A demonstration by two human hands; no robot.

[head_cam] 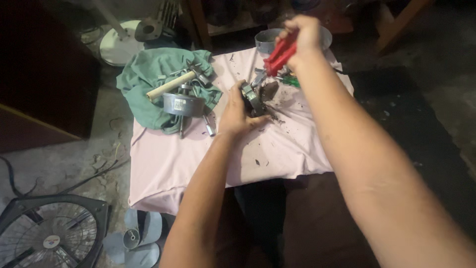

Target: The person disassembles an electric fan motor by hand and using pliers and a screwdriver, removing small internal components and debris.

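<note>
L hand [237, 113] clamps small metal motor part [253, 99], centre frame; R hand [302, 37] fisted on red-handled pliers [280, 53], upper centre.
Part sits on pink cloth [198, 159], just below-left of pliers; pliers' nose near part's top, contact unclear.

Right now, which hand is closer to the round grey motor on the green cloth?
Left. The left hand sits just right of the round grey motor, gripping a small metal part. The right hand is raised farther back, holding red-handled pliers.
</note>
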